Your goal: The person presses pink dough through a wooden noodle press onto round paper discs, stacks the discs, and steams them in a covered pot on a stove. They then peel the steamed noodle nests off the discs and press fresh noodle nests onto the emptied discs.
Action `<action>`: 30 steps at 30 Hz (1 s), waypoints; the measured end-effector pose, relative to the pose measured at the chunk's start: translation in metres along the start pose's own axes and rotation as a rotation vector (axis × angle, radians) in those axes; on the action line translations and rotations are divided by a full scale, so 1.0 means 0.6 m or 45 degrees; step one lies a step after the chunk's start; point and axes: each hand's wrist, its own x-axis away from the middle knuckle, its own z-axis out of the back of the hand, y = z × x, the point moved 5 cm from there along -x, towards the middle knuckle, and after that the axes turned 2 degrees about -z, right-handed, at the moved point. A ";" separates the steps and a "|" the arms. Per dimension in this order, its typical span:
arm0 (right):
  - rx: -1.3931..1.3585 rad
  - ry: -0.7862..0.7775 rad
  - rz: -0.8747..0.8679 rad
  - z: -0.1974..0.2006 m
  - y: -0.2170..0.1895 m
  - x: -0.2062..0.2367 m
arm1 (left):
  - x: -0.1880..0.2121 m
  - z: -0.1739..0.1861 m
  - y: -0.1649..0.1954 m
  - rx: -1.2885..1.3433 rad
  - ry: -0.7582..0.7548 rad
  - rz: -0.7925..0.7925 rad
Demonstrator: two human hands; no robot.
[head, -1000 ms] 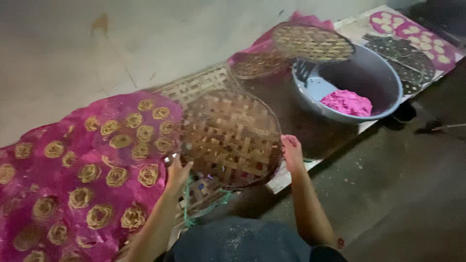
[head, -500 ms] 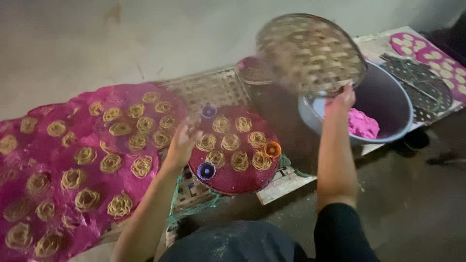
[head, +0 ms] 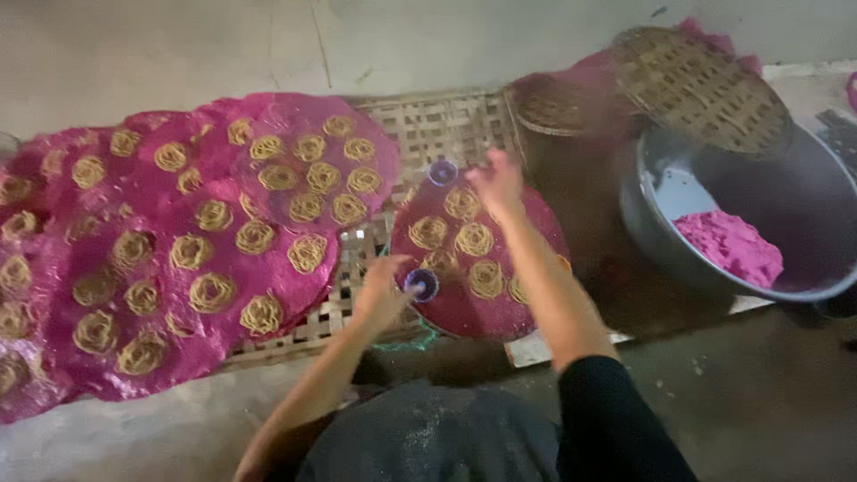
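A large grey metal basin (head: 803, 228) sits at three o'clock, with a lump of pink dough (head: 730, 245) lying inside it toward its near wall. A round woven bamboo tray (head: 701, 85) leans tilted on the basin's far rim at one o'clock, and a smaller woven tray (head: 553, 103) lies just beside it at twelve. A pale wall (head: 223, 45) runs along the top, and a dark dusty floor (head: 759, 393) fills five o'clock.
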 end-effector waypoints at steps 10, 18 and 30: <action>0.106 -0.060 -0.202 -0.058 -0.043 0.056 | 0.001 -0.088 -0.014 -0.550 -0.256 -0.258; 0.517 -0.076 -0.540 0.135 0.163 0.269 | 0.009 -0.059 0.001 0.445 -0.026 -0.254; -0.225 0.334 -0.160 0.164 0.133 0.401 | -0.002 -0.233 0.141 -0.091 -0.381 -0.587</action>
